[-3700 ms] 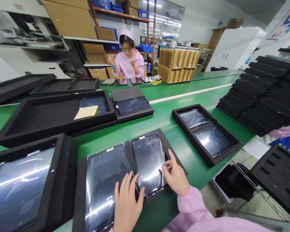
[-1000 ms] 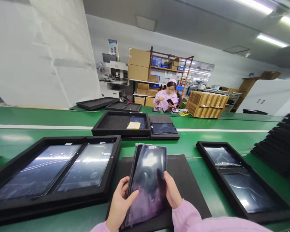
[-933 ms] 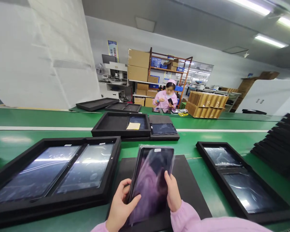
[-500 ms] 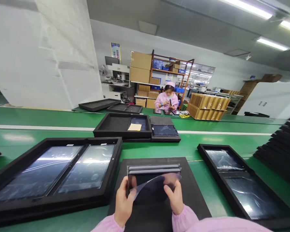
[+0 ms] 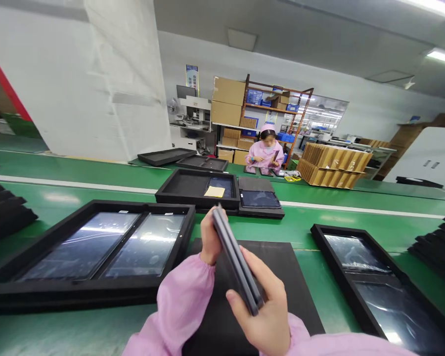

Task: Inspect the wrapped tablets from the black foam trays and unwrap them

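Observation:
Both my hands grip a small stack of dark, thin screen panels [image 5: 234, 259], tilted up so that their grey edges face me. My left hand [image 5: 209, 238] is closed around the far upper end, most of its fingers hidden behind the stack. At the near lower end, my right hand [image 5: 269, 301] has its thumb on one side and its fingers on the other. Under the stack lies a flat black foam board [image 5: 284, 264]. Whether a clear film is still on the panels cannot be made out.
A black foam tray [image 5: 77, 295] with two film-covered screens lies left; another such tray [image 5: 343, 287] lies right. Ahead are an open tray [image 5: 178, 198] with a yellow note [image 5: 214, 191] and a dark panel [image 5: 260, 199]. Black trays are stacked at both sides. A co-worker [image 5: 266, 152] sits opposite.
The panels lay over the foam board with a clear film bent up on top; now they are raised and turned edge-on. My left hand went to the far end, my right to the near end.

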A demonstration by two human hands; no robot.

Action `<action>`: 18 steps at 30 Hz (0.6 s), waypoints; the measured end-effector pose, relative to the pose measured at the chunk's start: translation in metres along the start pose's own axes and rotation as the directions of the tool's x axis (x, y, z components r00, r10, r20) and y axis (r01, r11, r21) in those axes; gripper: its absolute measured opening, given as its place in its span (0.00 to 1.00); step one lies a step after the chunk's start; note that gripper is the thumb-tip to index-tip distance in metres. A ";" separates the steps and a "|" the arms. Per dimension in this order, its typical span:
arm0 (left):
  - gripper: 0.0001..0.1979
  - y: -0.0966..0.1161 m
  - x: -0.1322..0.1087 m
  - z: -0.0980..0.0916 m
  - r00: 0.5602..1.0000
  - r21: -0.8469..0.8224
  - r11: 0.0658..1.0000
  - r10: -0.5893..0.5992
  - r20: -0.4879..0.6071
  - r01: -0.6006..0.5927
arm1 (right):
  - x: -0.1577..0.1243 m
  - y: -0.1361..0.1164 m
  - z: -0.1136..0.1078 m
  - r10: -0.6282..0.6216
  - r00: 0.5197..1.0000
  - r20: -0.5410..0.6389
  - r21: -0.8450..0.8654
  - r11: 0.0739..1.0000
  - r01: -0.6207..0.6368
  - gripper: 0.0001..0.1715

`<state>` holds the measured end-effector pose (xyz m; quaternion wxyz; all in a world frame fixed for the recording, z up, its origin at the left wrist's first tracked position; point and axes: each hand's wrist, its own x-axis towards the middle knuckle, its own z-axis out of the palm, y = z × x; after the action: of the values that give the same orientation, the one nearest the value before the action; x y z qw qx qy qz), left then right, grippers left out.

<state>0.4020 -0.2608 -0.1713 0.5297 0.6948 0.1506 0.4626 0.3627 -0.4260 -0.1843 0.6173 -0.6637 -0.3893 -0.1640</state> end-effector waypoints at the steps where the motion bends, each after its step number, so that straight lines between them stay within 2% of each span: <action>1: 0.23 -0.001 0.009 0.006 0.998 -0.049 0.999 -0.005 0.065 0.008 | 0.002 -0.002 -0.002 0.045 0.998 0.050 0.000 0.999 -0.045 0.31; 3: 0.25 -0.008 0.018 0.019 0.983 -0.138 0.989 -0.027 0.182 0.053 | 0.009 -0.001 -0.009 0.155 0.966 0.209 0.018 0.987 -0.162 0.34; 5: 0.27 -0.020 0.021 0.031 0.962 -0.190 0.976 -0.052 0.268 0.105 | 0.018 0.004 -0.016 0.279 0.903 0.326 0.029 0.952 -0.305 0.32; 8: 0.29 -0.033 0.019 0.043 0.940 -0.244 0.958 -0.059 0.337 0.147 | 0.030 0.014 -0.023 0.428 0.835 0.345 0.022 0.886 -0.463 0.25; 12: 0.32 -0.037 0.013 0.049 0.919 -0.300 0.940 -0.033 0.392 0.161 | 0.042 0.021 -0.033 0.495 0.809 0.316 0.011 0.851 -0.525 0.15; 18: 0.36 -0.039 0.008 0.050 0.896 -0.347 0.915 -0.034 0.442 0.206 | 0.052 0.019 -0.049 0.497 0.748 0.440 0.022 0.826 -0.563 0.09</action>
<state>0.4574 -0.2694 -0.2020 0.7037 0.6505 -0.0196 0.2852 0.4227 -0.4548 -0.1516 0.5899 -0.7166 -0.3177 0.1937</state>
